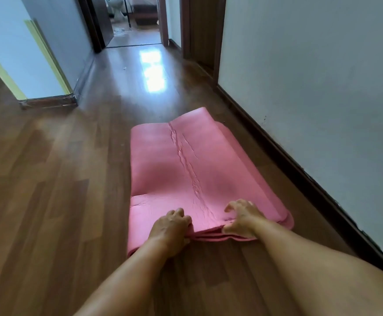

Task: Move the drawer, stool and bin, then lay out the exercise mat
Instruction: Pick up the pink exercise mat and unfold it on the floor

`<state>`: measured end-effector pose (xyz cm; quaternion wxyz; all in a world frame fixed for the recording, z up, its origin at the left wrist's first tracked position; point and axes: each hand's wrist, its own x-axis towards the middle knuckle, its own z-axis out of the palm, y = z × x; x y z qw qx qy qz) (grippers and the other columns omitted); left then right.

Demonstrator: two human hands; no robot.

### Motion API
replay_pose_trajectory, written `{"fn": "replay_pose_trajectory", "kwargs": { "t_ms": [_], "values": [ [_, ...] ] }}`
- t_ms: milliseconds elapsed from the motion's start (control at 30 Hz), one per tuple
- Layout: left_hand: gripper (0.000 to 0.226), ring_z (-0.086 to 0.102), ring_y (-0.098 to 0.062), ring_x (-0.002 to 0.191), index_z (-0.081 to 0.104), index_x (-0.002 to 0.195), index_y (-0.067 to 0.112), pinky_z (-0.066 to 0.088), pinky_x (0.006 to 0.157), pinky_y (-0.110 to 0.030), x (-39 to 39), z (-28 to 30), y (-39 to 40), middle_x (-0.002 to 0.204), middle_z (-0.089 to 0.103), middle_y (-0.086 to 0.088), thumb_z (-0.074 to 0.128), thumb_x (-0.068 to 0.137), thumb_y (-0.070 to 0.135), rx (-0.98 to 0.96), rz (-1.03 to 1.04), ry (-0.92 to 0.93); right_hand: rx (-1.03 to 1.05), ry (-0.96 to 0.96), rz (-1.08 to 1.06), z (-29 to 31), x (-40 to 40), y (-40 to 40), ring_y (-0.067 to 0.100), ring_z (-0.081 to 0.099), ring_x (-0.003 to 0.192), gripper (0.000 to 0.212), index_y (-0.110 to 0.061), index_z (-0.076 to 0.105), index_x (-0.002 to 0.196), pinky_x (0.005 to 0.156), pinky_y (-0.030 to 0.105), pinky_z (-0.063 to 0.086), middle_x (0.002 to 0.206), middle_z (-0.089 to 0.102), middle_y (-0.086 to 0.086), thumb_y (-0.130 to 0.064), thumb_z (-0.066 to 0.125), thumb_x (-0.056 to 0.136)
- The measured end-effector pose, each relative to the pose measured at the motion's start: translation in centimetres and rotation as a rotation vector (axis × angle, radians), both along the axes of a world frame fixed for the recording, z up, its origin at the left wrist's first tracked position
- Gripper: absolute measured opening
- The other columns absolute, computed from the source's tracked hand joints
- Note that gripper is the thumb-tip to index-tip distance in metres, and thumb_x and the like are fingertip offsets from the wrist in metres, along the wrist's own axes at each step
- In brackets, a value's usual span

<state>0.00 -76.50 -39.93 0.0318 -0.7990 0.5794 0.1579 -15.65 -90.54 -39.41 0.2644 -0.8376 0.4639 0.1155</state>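
Note:
A pink exercise mat (170, 165) lies folded in several layers on the wooden floor, close to the right wall, with a cracked crease running down its top. My left hand (171, 226) grips the mat's near edge, fingers curled over the top layer. My right hand (243, 218) holds the same near edge further right, thumb under the top layer and fingers spread on top. The drawer, stool and bin are out of view.
A white wall with a dark skirting board (300, 169) runs along the right. Wooden floor (72, 156) stretches left and ahead down a corridor. A wall corner (49, 99) stands at the left. An open doorway (135, 21) lies far ahead.

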Motion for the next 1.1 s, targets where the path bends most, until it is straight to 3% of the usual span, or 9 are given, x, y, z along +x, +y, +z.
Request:
{"fn": "replay_pose_trajectory", "kwargs": {
  "t_ms": [133,300,400,467,633,800,967,1033,1100],
  "values": [
    [0.054,0.048,-0.023,0.116,0.051,0.123,0.025,0.044,0.09,-0.035,-0.7,-1.9,-0.5,0.122,0.047,-0.001,0.068,0.076,0.044,0.078,0.016,-0.004,-0.179,-0.028,-0.078,-0.8,-0.9,-0.8,0.021,0.03,0.131,0.067,-0.037,0.046,0.129,0.105,0.038,0.027,0.143,0.037,-0.007,-0.057,0.066,0.068],
    [0.074,0.047,-0.023,0.121,0.037,0.139,0.032,0.044,0.095,-0.04,-1.8,-2.2,-3.1,0.138,0.042,0.001,0.06,0.076,0.064,0.025,0.21,0.21,-0.181,0.017,-0.298,-2.0,-2.2,-2.6,0.027,0.016,0.142,0.077,-0.036,0.022,0.146,0.114,0.043,0.019,0.157,0.017,0.0,-0.039,0.064,0.082],
    [0.065,0.049,-0.026,0.123,0.031,0.143,0.033,0.046,0.097,-0.044,-3.0,-1.4,-6.2,0.143,0.041,-0.003,0.056,0.086,0.052,-0.09,0.251,0.291,-0.097,0.085,-0.385,-3.0,-3.5,-3.0,0.029,0.01,0.145,0.085,-0.034,0.006,0.15,0.116,0.045,0.015,0.16,0.008,0.002,-0.025,0.061,0.086],
    [0.063,0.048,-0.029,0.123,0.026,0.145,0.034,0.046,0.097,-0.045,-3.8,-0.8,-8.3,0.14,0.043,-0.005,0.055,0.09,0.043,-0.131,0.258,0.32,-0.058,0.073,-0.421,-3.5,-4.2,-3.1,0.03,0.017,0.144,0.087,-0.03,0.004,0.151,0.116,0.045,0.018,0.159,0.013,0.004,-0.018,0.059,0.086],
    [0.064,0.049,-0.027,0.117,0.02,0.146,0.039,0.047,0.088,-0.039,-6.0,-0.6,-12.9,0.136,0.042,-0.003,0.053,0.092,0.028,-0.18,0.169,0.293,0.044,-0.03,-0.483,-4.4,-4.9,-3.4,0.031,0.043,0.13,0.077,-0.018,0.009,0.151,0.105,0.039,0.038,0.149,0.035,0.011,-0.009,0.051,0.088],
    [0.056,0.047,-0.034,0.124,0.017,0.149,0.031,0.045,0.099,-0.045,-7.9,-1.5,-16.0,0.143,0.04,-0.011,0.04,0.098,0.027,-0.071,0.064,0.198,0.034,-0.098,-0.483,-5.2,-5.0,-3.4,0.031,0.051,0.12,0.047,-0.008,0.039,0.133,0.095,0.036,0.043,0.136,0.048,0.016,-0.005,0.047,0.087],
    [0.067,0.055,-0.035,0.115,0.02,0.146,0.018,0.049,0.094,-0.044,-9.2,-1.1,-18.6,0.133,0.051,-0.016,0.052,0.092,0.042,-0.152,0.331,0.35,0.014,-0.209,-0.361,-5.1,-5.0,-3.9,0.026,0.052,0.119,0.051,-0.015,0.039,0.138,0.093,0.032,0.041,0.133,0.052,0.009,-0.01,0.048,0.088],
    [0.073,0.052,-0.033,0.119,0.032,0.139,0.01,0.046,0.092,-0.039,-9.1,-0.8,-19.1,0.135,0.05,-0.015,0.059,0.085,0.05,-0.168,0.436,0.363,0.01,-0.273,-0.318,-4.8,-5.1,-3.8,0.026,0.052,0.119,0.052,-0.015,0.042,0.137,0.092,0.03,0.04,0.133,0.052,0.009,-0.011,0.05,0.087],
    [0.058,0.058,-0.031,0.107,0.049,0.125,0.009,0.045,0.077,-0.033,-8.9,-0.4,-19.1,0.122,0.059,-0.014,0.064,0.082,0.046,-0.171,0.5,0.363,-0.011,-0.342,-0.283,-4.2,-5.0,-3.5,0.025,0.055,0.114,0.045,-0.014,0.051,0.129,0.087,0.028,0.041,0.128,0.056,0.009,-0.012,0.053,0.084]
  ]
}}
